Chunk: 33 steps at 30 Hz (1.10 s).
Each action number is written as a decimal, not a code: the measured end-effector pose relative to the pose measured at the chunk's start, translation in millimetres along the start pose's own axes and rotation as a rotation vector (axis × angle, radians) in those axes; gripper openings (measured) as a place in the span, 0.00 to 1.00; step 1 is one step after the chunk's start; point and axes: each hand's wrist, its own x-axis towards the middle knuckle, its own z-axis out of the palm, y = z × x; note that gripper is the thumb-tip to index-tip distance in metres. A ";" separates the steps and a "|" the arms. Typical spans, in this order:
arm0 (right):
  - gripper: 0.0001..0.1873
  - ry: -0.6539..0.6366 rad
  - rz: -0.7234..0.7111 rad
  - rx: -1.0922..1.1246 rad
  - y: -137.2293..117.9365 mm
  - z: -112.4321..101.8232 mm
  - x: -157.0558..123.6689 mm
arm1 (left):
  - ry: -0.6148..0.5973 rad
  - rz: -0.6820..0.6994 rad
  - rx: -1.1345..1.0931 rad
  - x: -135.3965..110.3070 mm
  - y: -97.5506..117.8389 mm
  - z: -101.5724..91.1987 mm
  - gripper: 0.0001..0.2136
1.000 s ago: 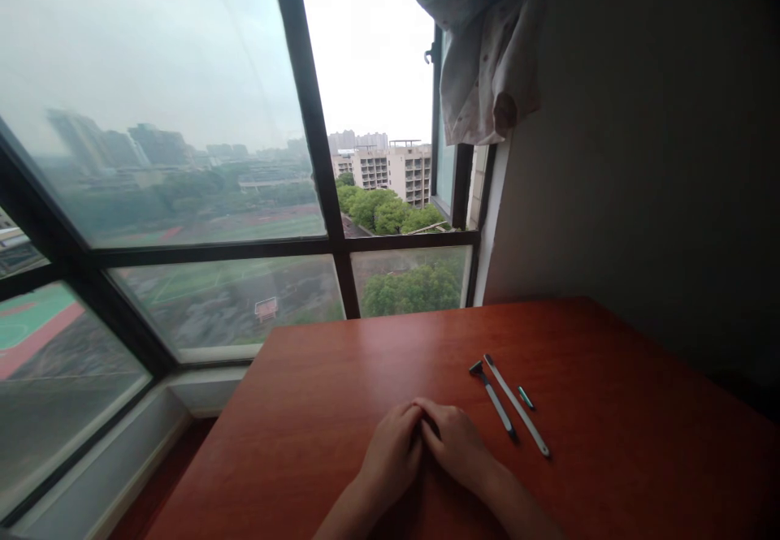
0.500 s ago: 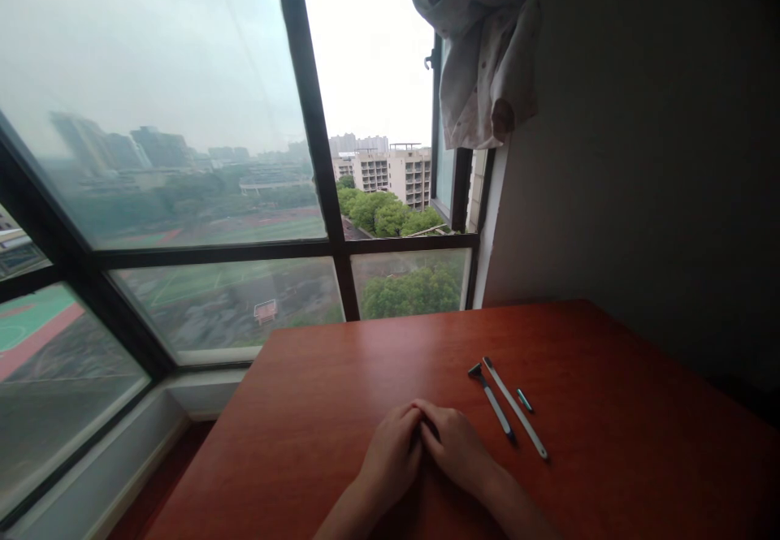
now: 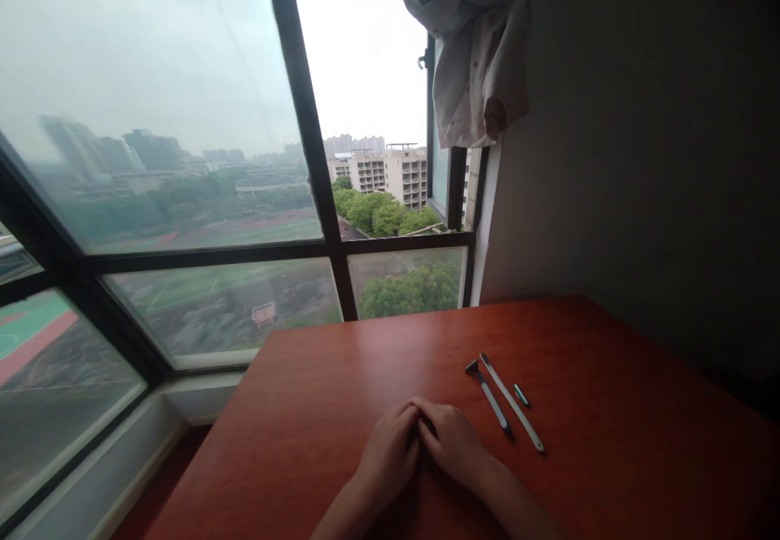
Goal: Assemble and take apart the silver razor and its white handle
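Note:
My left hand [image 3: 390, 447] and my right hand [image 3: 452, 442] rest together on the reddish-brown table [image 3: 329, 378], their fingertips touching. The fingers of both are curled in, and I see nothing held in either one. Right of my right hand lies a razor [image 3: 492, 403] with a dark head and a grey handle. Beside it and roughly parallel is a long, thin white stick with a dark far end, like a toothbrush [image 3: 512, 403]. Farther right lies a short teal piece that looks like a pen cap [image 3: 522, 395]. None of these three touches my hands.
Dark-framed windows [image 3: 329, 223] run along the left and far sides, with one pane swung open. A bunched curtain [image 3: 478, 61] hangs at its right. A shadowed wall [image 3: 578, 183] borders the table's far right, and a low sill [image 3: 207, 390] lies left.
The view has turned slightly to the right, so the scene sits a little farther left. My hands hold the same pose, and the objects on the table stay put.

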 end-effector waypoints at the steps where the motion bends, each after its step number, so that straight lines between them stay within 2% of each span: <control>1: 0.19 -0.002 0.001 0.001 0.2 0.1 0.3 | -0.003 -0.001 -0.001 0.3 0.5 -0.2 0.16; 10: 0.18 0.007 -0.014 0.011 0.1 -2.2 -0.2 | 0.001 0.000 0.010 0.8 2.4 -0.6 0.17; 19: 0.19 -0.027 -0.017 -0.016 7.4 -4.0 0.3 | -0.052 -0.018 0.027 1.4 6.2 -3.9 0.15; 33: 0.14 -0.054 -0.066 -0.072 4.6 -15.8 -1.3 | -0.082 -0.014 0.099 2.0 7.4 -2.9 0.12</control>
